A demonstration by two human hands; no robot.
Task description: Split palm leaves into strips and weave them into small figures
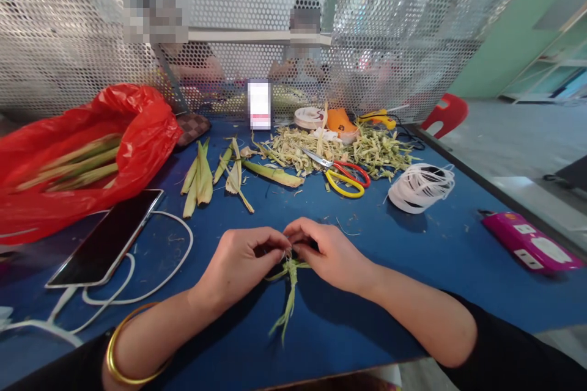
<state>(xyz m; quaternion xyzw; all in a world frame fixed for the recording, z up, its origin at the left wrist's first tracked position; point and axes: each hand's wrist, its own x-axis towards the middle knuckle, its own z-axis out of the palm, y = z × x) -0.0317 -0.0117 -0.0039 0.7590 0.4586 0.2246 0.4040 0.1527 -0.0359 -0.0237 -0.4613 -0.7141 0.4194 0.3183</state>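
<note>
Both hands meet over the table in front of me, at the top of a small bundle of green leaf strips [291,281]. My left hand [247,256] pinches at its upper end, thumb and fingertips together. From the other side my right hand [325,250] closes its fingers on the same end. The strips are gathered thickly at the top, with thin loose ends hanging toward me and others sticking out sideways. A thin pale thread seems to show at the fingertips, which partly hide the top.
Scissors [337,174] with red and yellow handles lie by a heap of shredded strips [380,149]. Cut leaves [199,177] lie left of them. A white cord coil [419,186], purple packet [529,241], cabled phone [107,238] and red bag [151,116] surround the work area.
</note>
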